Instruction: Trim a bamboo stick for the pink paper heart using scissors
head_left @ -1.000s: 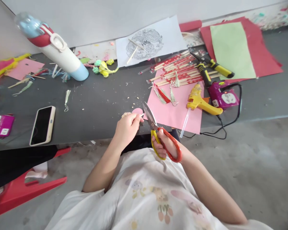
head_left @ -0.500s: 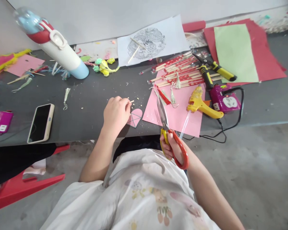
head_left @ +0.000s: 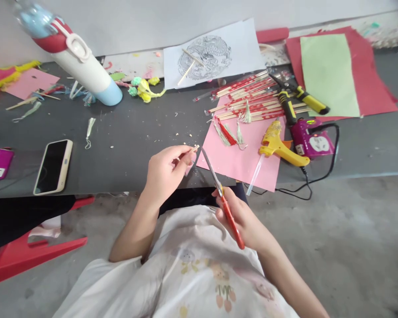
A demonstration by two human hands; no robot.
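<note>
My left hand (head_left: 168, 172) is closed, pinching a short thin wooden stick (head_left: 195, 149) between thumb and fingers. It hovers over the table's front part, above a pink paper heart (head_left: 189, 167) that it mostly hides. My right hand (head_left: 237, 214) grips the red handle of a pair of scissors (head_left: 212, 170). Their blades point up and left, with the tips close to the stick's end; seen edge-on, I cannot tell whether the blades are parted. Small pale crumbs lie on the table by my left hand.
Right of the scissors are a pink sheet (head_left: 245, 163) with tassels (head_left: 226, 132), a yellow glue gun (head_left: 278, 145), pliers (head_left: 298, 97) and several wrapped stick packs (head_left: 245, 95). To the left are a phone (head_left: 53, 168) and a leaning bottle (head_left: 86, 66). A dragon print (head_left: 212, 57) lies behind.
My left hand has lifted off the table and moved right with the stick, covering the heart. The scissors have turned edge-on, and their tips have swung left towards the stick.
</note>
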